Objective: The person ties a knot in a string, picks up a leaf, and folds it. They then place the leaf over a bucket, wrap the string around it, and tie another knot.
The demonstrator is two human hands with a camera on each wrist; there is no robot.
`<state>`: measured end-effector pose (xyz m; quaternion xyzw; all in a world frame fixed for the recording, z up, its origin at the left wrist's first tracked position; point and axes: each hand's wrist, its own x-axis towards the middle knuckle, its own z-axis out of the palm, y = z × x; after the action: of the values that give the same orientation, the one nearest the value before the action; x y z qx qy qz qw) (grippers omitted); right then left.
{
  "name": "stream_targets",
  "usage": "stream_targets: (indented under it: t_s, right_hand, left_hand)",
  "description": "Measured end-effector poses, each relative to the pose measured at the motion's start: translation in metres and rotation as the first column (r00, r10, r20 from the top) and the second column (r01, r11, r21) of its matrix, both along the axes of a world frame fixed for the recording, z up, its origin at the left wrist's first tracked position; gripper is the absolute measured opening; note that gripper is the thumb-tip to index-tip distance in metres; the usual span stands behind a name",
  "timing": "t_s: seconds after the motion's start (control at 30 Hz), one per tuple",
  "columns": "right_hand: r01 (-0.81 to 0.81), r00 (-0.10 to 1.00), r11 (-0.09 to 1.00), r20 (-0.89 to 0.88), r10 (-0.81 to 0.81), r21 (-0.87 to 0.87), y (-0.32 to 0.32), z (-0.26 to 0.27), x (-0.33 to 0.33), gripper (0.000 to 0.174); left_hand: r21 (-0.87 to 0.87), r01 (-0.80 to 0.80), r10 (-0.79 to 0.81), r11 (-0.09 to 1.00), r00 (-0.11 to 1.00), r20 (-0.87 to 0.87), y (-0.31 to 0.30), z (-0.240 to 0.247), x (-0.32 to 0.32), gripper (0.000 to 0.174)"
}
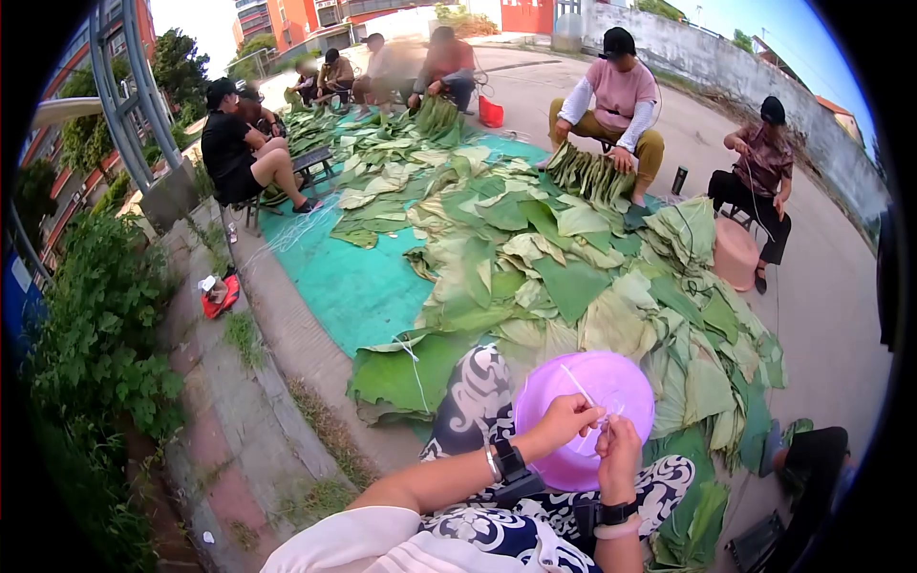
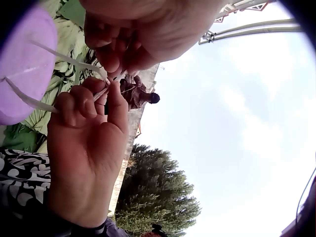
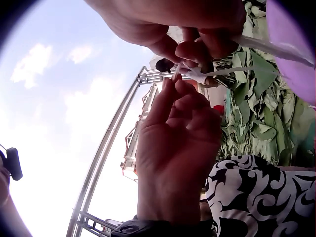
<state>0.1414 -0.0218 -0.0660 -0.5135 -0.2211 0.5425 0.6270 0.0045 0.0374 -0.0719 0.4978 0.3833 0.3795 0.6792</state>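
My left hand [image 1: 565, 423] pinches a white plastic strip [image 1: 576, 384] between thumb and fingers. My right hand [image 1: 621, 447] pinches the same strip close beside it, fingertips almost meeting. In the left wrist view, two lengths of the strip [image 2: 66, 59] run from the fingers toward a lilac plastic basin [image 2: 24, 59]. The basin [image 1: 540, 387] lies at my lap, just behind the hands. From the right wrist view, the left hand [image 3: 180, 131] holds a short end upright at the fingertips, under the right hand [image 3: 182, 19].
Large green leaves [image 1: 573, 277] lie heaped over a teal tarp [image 1: 334, 291] before me. A seated person [image 1: 619, 100] handles a leaf bundle [image 1: 587, 179]. Another sits beside a pink bucket [image 1: 735, 253]. More people sit at the far side. A plant-edged kerb [image 1: 277, 411] runs along the left.
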Motion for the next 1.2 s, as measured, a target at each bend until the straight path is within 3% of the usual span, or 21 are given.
stream_targets:
  t_s: [0.4, 0.5, 0.6, 0.7, 0.8, 0.9, 1.0, 1.1, 1.2]
  right_hand:
    - [0.01, 0.989, 1.0, -0.148, -0.006, 0.027, 0.002, -0.011, 0.003, 0.012]
    - [0.039, 0.991, 0.999, -0.128, -0.038, 0.005, 0.0, -0.006, 0.002, 0.013]
    - [0.077, 0.992, 0.997, -0.097, -0.076, 0.006, -0.001, -0.005, 0.001, 0.014]
    - [0.093, 0.995, 0.996, -0.03, -0.092, 0.016, -0.003, -0.007, -0.005, 0.013]
    - [0.078, 0.996, 0.997, 0.046, -0.079, 0.019, -0.004, -0.011, -0.011, 0.011]
    - [0.074, 0.994, 0.997, 0.083, -0.074, 0.001, -0.004, -0.015, -0.014, 0.011]
    - [0.083, 0.994, 0.996, 0.068, -0.081, -0.026, -0.004, -0.015, -0.015, 0.012]
    - [0.07, 0.997, 0.997, 0.016, -0.069, -0.024, -0.002, -0.019, -0.014, 0.012]
    - [0.071, 0.996, 0.997, -0.046, -0.071, -0.013, 0.0, -0.027, -0.014, 0.012]
  left_hand:
    - [0.219, 0.009, 0.015, 0.976, 0.994, -0.109, -0.017, 0.009, -0.001, 0.023]
    - [0.183, -0.029, 0.034, 0.983, 0.999, -0.026, -0.014, 0.004, -0.001, 0.023]
    - [0.035, -0.006, 0.003, 0.999, 0.997, 0.08, -0.017, 0.02, -0.005, 0.029]
    - [-0.078, 0.092, -0.089, 0.993, 0.995, 0.039, -0.016, 0.015, -0.006, 0.032]
    - [-0.063, 0.239, -0.242, 0.969, 0.968, -0.061, -0.013, -0.003, -0.004, 0.029]
    - [-0.021, 0.197, -0.198, 0.98, 0.976, -0.09, -0.01, -0.016, -0.001, 0.025]
    - [0.278, 0.054, 0.005, 0.959, 0.978, -0.207, -0.01, -0.029, 0.001, 0.023]
    - [0.298, 0.077, -0.001, 0.952, 0.969, -0.247, -0.01, -0.021, -0.002, 0.025]
    - [0.183, 0.126, -0.084, 0.975, 0.972, -0.221, -0.016, -0.003, -0.005, 0.027]
